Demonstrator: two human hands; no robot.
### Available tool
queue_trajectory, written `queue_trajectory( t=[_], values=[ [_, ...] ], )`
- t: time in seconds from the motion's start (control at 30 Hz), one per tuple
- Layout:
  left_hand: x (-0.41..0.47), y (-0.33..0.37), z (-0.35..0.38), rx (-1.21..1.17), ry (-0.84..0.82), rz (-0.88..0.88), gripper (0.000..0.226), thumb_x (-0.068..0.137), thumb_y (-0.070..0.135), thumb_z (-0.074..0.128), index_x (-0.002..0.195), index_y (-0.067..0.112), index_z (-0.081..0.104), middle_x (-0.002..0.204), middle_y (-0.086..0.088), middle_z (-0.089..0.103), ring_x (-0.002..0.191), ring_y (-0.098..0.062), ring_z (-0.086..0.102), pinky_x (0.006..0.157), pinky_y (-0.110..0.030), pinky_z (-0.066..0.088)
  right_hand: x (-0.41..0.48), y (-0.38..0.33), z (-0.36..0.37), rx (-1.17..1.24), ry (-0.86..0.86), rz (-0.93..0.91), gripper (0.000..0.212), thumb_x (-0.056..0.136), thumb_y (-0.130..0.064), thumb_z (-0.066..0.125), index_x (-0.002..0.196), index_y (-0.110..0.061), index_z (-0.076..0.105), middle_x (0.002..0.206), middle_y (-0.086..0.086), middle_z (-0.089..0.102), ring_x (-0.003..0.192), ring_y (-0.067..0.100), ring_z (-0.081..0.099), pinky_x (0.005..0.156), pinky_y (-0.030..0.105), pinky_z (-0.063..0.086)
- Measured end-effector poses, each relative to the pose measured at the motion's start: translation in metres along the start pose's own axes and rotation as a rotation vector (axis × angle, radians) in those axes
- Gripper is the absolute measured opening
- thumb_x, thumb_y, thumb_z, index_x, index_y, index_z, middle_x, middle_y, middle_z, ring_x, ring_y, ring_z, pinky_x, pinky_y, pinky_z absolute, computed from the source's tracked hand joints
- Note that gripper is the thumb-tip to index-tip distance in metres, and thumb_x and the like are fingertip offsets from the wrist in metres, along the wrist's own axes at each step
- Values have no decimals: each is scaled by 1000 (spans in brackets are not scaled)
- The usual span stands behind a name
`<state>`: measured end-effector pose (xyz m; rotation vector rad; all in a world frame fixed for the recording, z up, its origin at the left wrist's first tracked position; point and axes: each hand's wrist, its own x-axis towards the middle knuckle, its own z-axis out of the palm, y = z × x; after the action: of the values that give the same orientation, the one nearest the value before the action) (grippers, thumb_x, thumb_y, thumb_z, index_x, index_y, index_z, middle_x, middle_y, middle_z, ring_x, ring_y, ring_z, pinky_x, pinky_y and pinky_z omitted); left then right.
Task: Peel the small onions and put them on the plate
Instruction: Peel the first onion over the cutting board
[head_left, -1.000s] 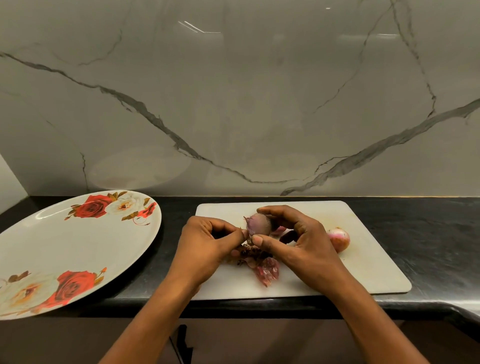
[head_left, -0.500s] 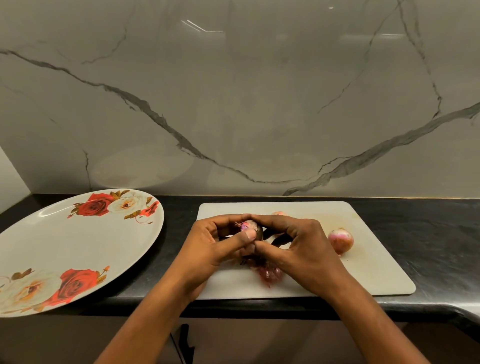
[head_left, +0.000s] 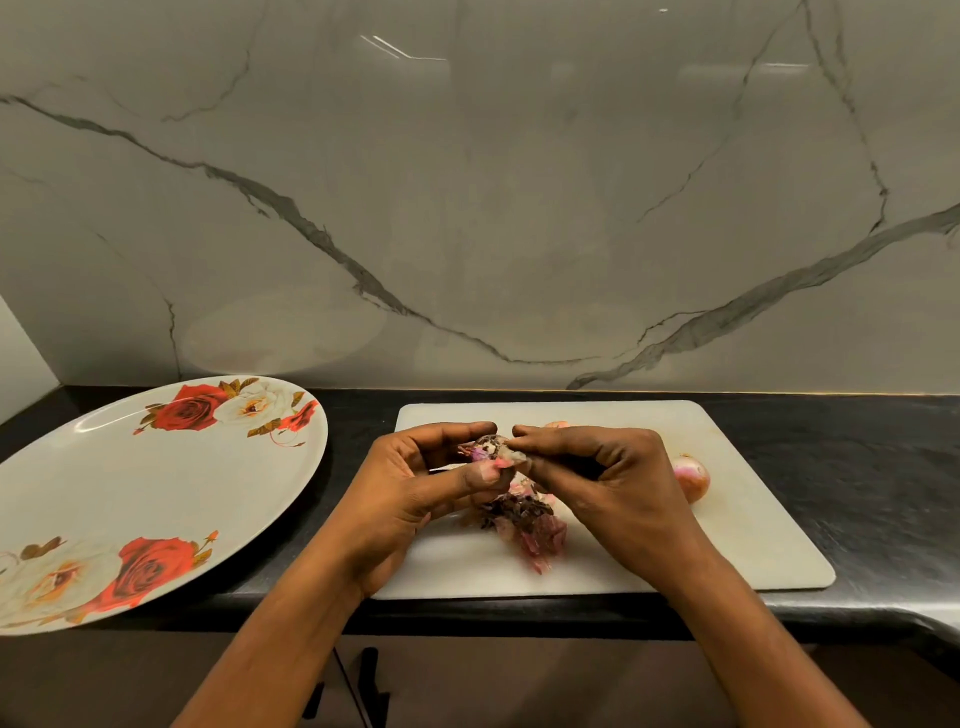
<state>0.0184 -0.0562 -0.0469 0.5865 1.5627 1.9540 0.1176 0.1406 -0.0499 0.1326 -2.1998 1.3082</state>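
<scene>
Open path leftward to plate (head_left: 156, 493); peel heap (head_left: 524, 525) and onion (head_left: 691, 475) crowd board (head_left: 701, 551).

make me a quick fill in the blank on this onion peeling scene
The left hand and the right hand together hold a small onion over the ____ cutting board.
The plate with red roses holds ____ onions.
The pile of peels lies on the ____, not on the plate.
A loose onion lies on the board to the ____ of the right hand.
Missing words: white; no; cutting board; right.

Single head view: high, near counter (head_left: 857, 467) edge, facing forward-down toward marble wall (head_left: 519, 208); cutting board (head_left: 753, 545) close, central.
</scene>
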Motion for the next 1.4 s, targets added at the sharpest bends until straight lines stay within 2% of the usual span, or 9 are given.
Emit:
queue_trajectory(
  t=[0.17,0.4,0.5,0.67,0.93,1.03,1.17,1.27,1.4],
  values=[
    [2,-1,-3,-50,47,-9,52,74,-1,82,125,8,73,120,-15,76,112,-31,75,84,-35,64,-3,4,-8,-251,26,39,21,91,-17,81,111,-24,82,103,-15,79,97,-1,74,85,26,63],
    [5,-2,-1,-94,72,-37,47,81,2,79,126,3,66,114,-22,77,106,-40,76,89,-41,65,-5,-3,-6,-462,-65,27,32,93,-21,77,124,-29,76,128,-13,72,107,-12,63,91,0,45],
    [4,-2,-1,-67,63,-21,46,81,7,79,125,4,69,114,-20,78,108,-34,77,86,-36,65,-2,-10,-2,-324,-99,58,43,93,-36,76,135,-30,69,125,-16,73,104,-12,67,87,7,54],
    [2,-4,-3,-85,17,-8,39,90,7,72,128,3,71,122,-19,76,114,-33,74,86,-32,64,1,-9,9,-236,-106,57,52,89,-39,81,139,-31,66,122,-16,74,102,-6,71,88,22,62],
    [2,-5,-5,-81,33,-5,33,93,3,69,126,0,69,120,-19,76,113,-33,75,85,-33,65,2,-6,12,-113,-51,108,39,92,-21,74,131,-28,72,114,-13,77,104,4,73,88,29,63],
    [2,-4,-5,-82,30,-2,31,94,3,68,125,0,69,119,-19,76,112,-34,75,83,-32,65,2,-3,12,-132,-12,113,38,94,-12,69,126,-30,75,114,-16,77,105,0,72,89,27,62],
    [1,-5,-3,-63,50,38,36,90,2,70,126,1,70,117,-17,78,111,-32,76,85,-33,65,4,-6,14,-58,7,147,26,95,-27,74,121,-30,76,109,-18,77,100,-6,72,84,22,62],
    [0,-8,-3,-25,48,60,40,87,0,73,127,3,70,117,-15,78,111,-30,76,87,-34,64,6,-8,16,-38,6,178,37,89,-41,79,122,-26,77,110,-13,79,99,-1,74,84,26,64],
    [-1,-8,-4,14,54,61,42,86,0,75,128,6,71,119,-12,78,113,-28,76,90,-36,64,7,-6,15,8,1,201,39,84,-36,81,121,-24,78,110,-11,79,99,-2,74,86,26,63]
  ],
)
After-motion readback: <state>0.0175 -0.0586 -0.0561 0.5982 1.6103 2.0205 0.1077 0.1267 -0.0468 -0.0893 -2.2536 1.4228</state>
